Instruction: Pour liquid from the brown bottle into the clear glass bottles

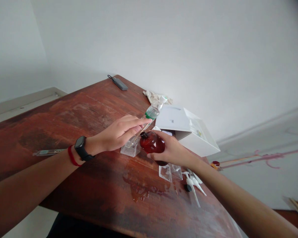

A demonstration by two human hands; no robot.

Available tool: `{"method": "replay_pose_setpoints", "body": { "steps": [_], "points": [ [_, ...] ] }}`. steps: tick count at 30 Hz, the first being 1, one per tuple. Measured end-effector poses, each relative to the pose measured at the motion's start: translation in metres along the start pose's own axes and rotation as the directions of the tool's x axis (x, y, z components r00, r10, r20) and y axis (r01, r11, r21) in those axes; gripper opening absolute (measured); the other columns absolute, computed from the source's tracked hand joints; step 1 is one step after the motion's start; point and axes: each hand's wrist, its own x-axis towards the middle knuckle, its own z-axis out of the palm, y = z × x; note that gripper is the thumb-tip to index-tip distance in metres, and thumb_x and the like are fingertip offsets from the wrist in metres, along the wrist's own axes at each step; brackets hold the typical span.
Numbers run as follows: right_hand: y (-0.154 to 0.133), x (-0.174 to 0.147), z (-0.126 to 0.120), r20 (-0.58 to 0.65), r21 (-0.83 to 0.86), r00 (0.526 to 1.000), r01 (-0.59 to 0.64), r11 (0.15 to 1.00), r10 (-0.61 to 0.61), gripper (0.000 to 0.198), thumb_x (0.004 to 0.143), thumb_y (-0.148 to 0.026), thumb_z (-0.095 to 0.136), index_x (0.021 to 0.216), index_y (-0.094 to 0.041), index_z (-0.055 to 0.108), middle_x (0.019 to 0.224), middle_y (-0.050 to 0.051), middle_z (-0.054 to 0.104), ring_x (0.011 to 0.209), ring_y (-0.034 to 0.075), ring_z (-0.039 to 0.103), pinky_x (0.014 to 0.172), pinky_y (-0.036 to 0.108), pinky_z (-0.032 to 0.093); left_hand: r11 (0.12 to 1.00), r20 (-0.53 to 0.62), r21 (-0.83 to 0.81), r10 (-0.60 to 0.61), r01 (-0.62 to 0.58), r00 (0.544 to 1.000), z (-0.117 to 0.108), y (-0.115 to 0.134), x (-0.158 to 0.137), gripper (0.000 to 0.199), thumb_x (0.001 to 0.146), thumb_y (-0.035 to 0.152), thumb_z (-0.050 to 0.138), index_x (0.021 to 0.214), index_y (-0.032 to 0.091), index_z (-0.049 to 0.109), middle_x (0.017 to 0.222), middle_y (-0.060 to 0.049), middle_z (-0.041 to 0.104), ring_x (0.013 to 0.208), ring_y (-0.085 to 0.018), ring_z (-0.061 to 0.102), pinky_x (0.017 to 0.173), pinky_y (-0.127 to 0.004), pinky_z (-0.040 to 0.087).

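Note:
My right hand (172,147) is closed around a dark red-brown bottle (152,142), which is tilted so that its black neck points left. Just left of it, over a clear plastic cup (130,149), my left hand (125,130) has its index finger stretched and its thumb close below. A thin rod (138,135) shows at those fingertips and slants down toward the cup; the grip is partly hidden. Behind the fingers is a clear bottle (152,111) with a green label and white cap. Whether liquid leaves the red-brown bottle cannot be made out.
An open white box (173,119) stands at the right rear. Nearer lie another clear container (170,172), white pump heads (193,185) and spilled liquid (139,193) on the wooden table (94,191). A grey device (119,83) and crumpled cloth (152,97) are farther back.

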Motion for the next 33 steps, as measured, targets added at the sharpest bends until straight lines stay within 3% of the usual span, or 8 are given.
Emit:
{"method": "replay_pose_setpoints", "body": {
  "steps": [5, 13, 16, 20, 26, 33],
  "points": [
    [-0.001, -0.0006, -0.0005, -0.002, -0.051, 1.0, 0.013, 0.999, -0.013, 0.069, 0.072, -0.039, 0.089, 0.136, -0.023, 0.069, 0.118, 0.009, 0.081, 0.104, 0.033, 0.077, 0.095, 0.051, 0.06, 0.999, -0.026, 0.045, 0.032, -0.031, 0.999, 0.0028, -0.0015, 0.0002, 0.042, 0.111, 0.015, 0.042, 0.147, 0.022, 0.064, 0.124, -0.008, 0.074, 0.114, -0.023, 0.066, 0.103, -0.038, 0.052],
    [-0.0036, -0.0029, 0.0028, -0.02, -0.013, 1.0, 0.005, 1.0, -0.005, 0.066, 0.074, -0.038, 0.088, 0.136, -0.022, 0.069, 0.113, 0.009, 0.083, 0.098, 0.03, 0.078, 0.089, 0.045, 0.061, 0.998, -0.027, 0.03, 0.062, -0.061, 0.998, 0.0035, -0.002, 0.0001, 0.043, 0.109, 0.009, 0.044, 0.147, 0.018, 0.063, 0.114, -0.008, 0.071, 0.106, -0.021, 0.065, 0.099, -0.034, 0.052],
    [-0.0036, -0.0022, 0.0024, -0.011, -0.01, 1.0, 0.0, 1.0, 0.0, 0.07, 0.074, -0.037, 0.088, 0.139, -0.022, 0.067, 0.116, 0.008, 0.083, 0.103, 0.03, 0.078, 0.094, 0.046, 0.06, 0.998, -0.032, 0.016, 0.061, -0.061, 0.998, 0.0036, -0.0023, -0.0002, 0.046, 0.107, 0.006, 0.043, 0.147, 0.018, 0.063, 0.116, -0.008, 0.069, 0.108, -0.02, 0.064, 0.101, -0.034, 0.052],
    [-0.0023, -0.0009, 0.0007, -0.003, -0.006, 1.0, 0.016, 1.0, -0.016, 0.067, 0.074, -0.035, 0.088, 0.137, -0.024, 0.068, 0.125, 0.008, 0.081, 0.111, 0.031, 0.077, 0.1, 0.047, 0.059, 0.998, -0.032, 0.016, 0.063, -0.063, 0.997, 0.0035, -0.0033, -0.0007, 0.046, 0.108, 0.006, 0.042, 0.147, 0.019, 0.063, 0.116, -0.008, 0.068, 0.107, -0.02, 0.064, 0.1, -0.034, 0.053],
    [0.0007, -0.0019, -0.0006, -0.012, -0.039, 1.0, 0.015, 0.999, -0.016, 0.065, 0.073, -0.039, 0.089, 0.134, -0.024, 0.07, 0.123, 0.009, 0.081, 0.108, 0.033, 0.078, 0.096, 0.048, 0.06, 0.998, -0.02, 0.027, 0.062, -0.062, 0.998, 0.0043, -0.0021, -0.0005, 0.042, 0.109, 0.007, 0.045, 0.145, 0.017, 0.064, 0.107, -0.007, 0.069, 0.1, -0.019, 0.065, 0.094, -0.032, 0.054],
    [-0.0001, -0.0013, -0.0003, 0.001, -0.038, 1.0, 0.008, 0.999, -0.008, 0.065, 0.071, -0.034, 0.087, 0.133, -0.024, 0.069, 0.121, 0.009, 0.081, 0.106, 0.032, 0.078, 0.095, 0.047, 0.059, 0.996, -0.085, 0.057, 0.068, -0.063, 0.994, 0.0085, 0.0021, -0.0015, 0.035, 0.11, 0.011, 0.053, 0.141, 0.02, 0.067, 0.108, -0.006, 0.073, 0.098, -0.018, 0.068, 0.092, -0.03, 0.054]
  ]
}}
